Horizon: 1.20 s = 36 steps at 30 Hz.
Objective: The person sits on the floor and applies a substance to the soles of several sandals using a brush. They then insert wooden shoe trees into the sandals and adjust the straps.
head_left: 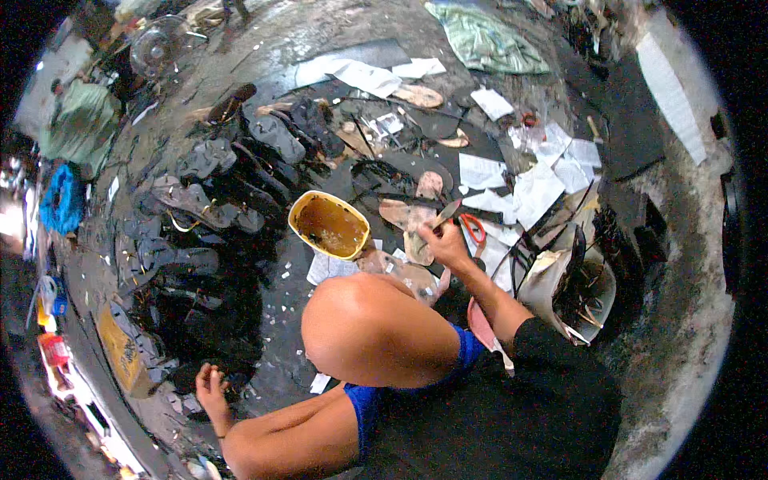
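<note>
1. Well, from far away I see the right hand [446,242] over the middle of the floor [280,312], just past the raised knee [352,320].
2. Its fingers pinch a thin flat tool [451,211], which sticks out past the fingers on the far side.
3. Pink and tan flat pieces [430,186], shaped like shoe bottoms, lie just beside this hand, to its left and a bit farther off.
4. I see red-handled scissors [474,230] close by on its right.
5. A yellow tub [294,218] with brown stuff inside sits left of the pieces.
6. The left hand [212,392] is well apart from them, toward the floor's left edge, near a dark heap [208,320]. Its fingers bend a little; I cannot tell if they hold anything.
7. White papers [538,194] lie past the scissors.
</note>
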{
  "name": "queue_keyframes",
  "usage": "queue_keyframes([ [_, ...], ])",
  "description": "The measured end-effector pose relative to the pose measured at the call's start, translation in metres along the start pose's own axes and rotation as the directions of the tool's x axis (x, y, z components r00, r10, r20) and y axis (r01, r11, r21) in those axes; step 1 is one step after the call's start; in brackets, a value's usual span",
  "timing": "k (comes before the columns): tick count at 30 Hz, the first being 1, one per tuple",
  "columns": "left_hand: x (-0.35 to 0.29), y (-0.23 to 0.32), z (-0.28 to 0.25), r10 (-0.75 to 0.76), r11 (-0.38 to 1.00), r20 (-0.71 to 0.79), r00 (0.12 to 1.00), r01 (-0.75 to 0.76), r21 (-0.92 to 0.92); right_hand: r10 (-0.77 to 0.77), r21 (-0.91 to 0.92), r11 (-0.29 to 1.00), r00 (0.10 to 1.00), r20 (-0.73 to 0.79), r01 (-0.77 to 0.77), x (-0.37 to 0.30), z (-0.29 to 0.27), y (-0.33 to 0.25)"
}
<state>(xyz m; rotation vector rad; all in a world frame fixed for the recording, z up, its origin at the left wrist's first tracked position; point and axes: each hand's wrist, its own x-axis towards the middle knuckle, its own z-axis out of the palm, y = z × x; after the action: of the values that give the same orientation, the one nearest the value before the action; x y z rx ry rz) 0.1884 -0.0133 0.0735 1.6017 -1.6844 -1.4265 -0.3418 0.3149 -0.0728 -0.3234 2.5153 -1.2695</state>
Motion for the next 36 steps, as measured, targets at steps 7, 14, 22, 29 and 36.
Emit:
queue_keyframes([
  [7, 0.088, 0.108, 0.034, 0.083, 0.835, 0.342, 0.936, -0.252, 0.488, 0.171, 0.187, 0.973, 0.97, -0.171, -0.138, 0.008, -0.033, 0.048],
  [14, 0.136, 0.051, 0.242, -0.339, 0.938, 0.475, 0.812, 0.253, 0.236, 0.281, 0.316, 0.926, 0.937, -0.207, -0.207, -0.027, -0.071, 0.05],
  [22, 0.112, 0.018, 0.345, -0.242, 0.904, 0.504, 0.829, 0.381, -0.194, 0.748, 0.949, 0.235, 0.663, -0.04, -0.209, 0.066, -0.114, 0.067],
  [29, 0.108, 0.029, 0.345, -0.191, 0.943, 0.278, 0.941, 0.254, -0.213, 0.755, 0.986, 0.045, 0.652, 0.071, -0.16, 0.131, -0.115, 0.096],
  [36, 0.094, 0.116, 0.374, -0.042, 0.974, 0.347, 0.937, 0.116, -0.196, 0.825, 0.997, 0.064, 0.56, -0.072, 0.033, 0.131, -0.141, 0.126],
])
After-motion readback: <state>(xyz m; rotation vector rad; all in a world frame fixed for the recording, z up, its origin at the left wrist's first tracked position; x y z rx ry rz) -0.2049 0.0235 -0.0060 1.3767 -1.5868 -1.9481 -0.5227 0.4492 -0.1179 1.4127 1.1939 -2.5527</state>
